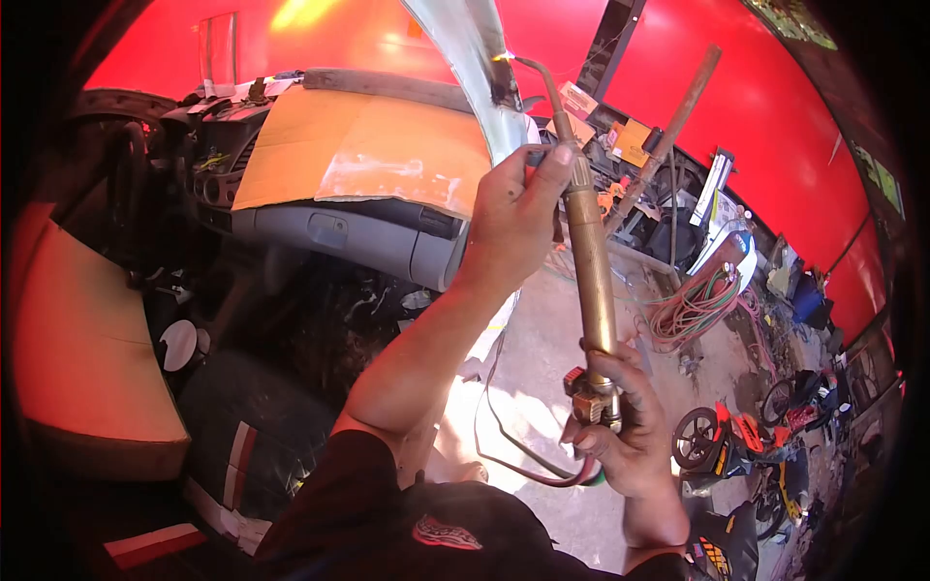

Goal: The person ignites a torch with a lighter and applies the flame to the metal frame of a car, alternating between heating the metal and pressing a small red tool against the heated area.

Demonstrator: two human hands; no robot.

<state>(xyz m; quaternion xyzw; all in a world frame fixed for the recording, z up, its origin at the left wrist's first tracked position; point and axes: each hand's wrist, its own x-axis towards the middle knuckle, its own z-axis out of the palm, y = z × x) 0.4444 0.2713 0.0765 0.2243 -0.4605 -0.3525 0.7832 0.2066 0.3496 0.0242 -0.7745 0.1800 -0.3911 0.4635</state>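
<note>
Torch in both hands, its tip at the metal pillar

Head view: the brass torch slants upward across the middle, over the floor, its bent nozzle ending in a small bright flame against the pillar, just above a blackened patch. The left hand is closed around the upper end, thumb along the side. The right hand grips the lower end by the valves, fingers curled round the body. Red and green hoses loop below that end. Left of the pillar, a cardboard sheet covers the top of a grey dashboard. To the right, a coil of hoses lies on the floor, with a motorbike nearer the person.
</note>
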